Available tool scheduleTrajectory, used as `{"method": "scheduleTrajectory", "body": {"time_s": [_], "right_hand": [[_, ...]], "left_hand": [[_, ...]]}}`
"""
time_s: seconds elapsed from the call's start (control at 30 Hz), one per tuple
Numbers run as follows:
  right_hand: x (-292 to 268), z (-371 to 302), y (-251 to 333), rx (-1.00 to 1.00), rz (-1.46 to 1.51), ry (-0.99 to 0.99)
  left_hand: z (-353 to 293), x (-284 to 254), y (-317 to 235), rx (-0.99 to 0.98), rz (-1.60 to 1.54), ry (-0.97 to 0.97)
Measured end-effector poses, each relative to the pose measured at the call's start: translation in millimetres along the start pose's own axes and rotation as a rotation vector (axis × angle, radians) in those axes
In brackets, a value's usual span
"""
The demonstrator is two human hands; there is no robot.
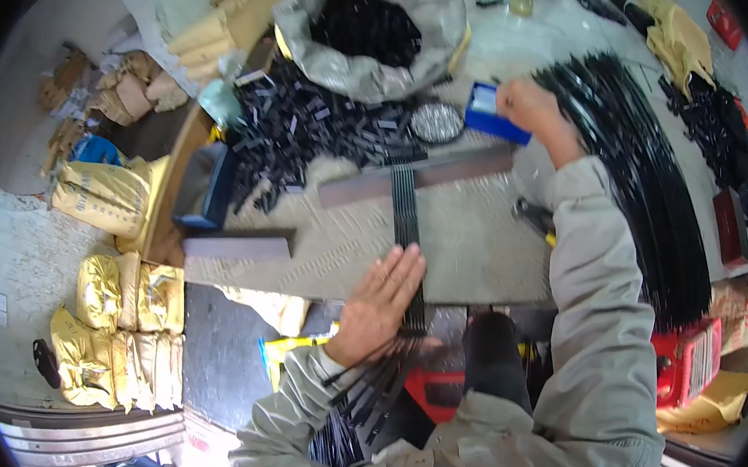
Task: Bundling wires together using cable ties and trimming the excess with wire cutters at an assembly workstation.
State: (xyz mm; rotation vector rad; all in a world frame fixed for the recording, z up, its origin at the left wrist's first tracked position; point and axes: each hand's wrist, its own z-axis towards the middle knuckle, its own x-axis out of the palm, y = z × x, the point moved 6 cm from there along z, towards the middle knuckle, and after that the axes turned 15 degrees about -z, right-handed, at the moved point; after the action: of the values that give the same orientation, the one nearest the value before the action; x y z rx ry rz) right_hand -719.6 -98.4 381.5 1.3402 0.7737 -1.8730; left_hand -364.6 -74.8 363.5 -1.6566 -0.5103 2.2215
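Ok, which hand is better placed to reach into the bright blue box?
Likely the right hand: it is at the bright blue box, while the left hand rests on the black strips, farther away.

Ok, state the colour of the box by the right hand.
The box is blue outside; head view.

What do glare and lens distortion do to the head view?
In the head view, the fisheye leaves a black rim and bows the slats at lower left; glare washes out a patch beside the left sleeve; highlights streak the long black bundle; the left hand reads clearly.
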Motion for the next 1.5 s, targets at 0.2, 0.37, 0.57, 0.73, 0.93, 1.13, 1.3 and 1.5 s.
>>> {"method": "scheduleTrajectory", "body": {"time_s": [0.2,0.37,0.57,0.73,0.93,1.13,1.3,1.5], "right_hand": [[-21.5,-19.7,1.6,0.004,0.023,-0.028],[-42.3,-26.7,48.8,-0.199,0.332,-0.255],[-29.1,-57.1,121.7,-0.448,0.42,-0.153],[-20.2,-62.9,118.9,-0.374,0.329,-0.115],[-20.2,-62.8,117.2,-0.342,0.312,-0.114],[-19.2,-60.5,112.6,-0.347,0.309,-0.144],[-18.3,-59.6,119.9,-0.367,0.358,-0.181],[-17.5,-58.9,117.1,-0.361,0.278,-0.083]], "left_hand": [[-8.8,5.8,-9.7,-0.009,-0.021,0.013],[-6.1,5.7,-3.4,-0.036,-0.051,0.024],[5.9,7.6,6.3,-0.053,0.024,-0.022],[2.9,14.1,4.6,-0.071,0.027,-0.003],[3.9,13.5,2.4,-0.082,0.045,-0.018],[9.0,10.3,1.2,-0.064,0.037,-0.04],[9.3,13.5,0.4,-0.07,0.042,-0.014],[8.4,14.2,-0.3,-0.077,0.055,0.006]]}}
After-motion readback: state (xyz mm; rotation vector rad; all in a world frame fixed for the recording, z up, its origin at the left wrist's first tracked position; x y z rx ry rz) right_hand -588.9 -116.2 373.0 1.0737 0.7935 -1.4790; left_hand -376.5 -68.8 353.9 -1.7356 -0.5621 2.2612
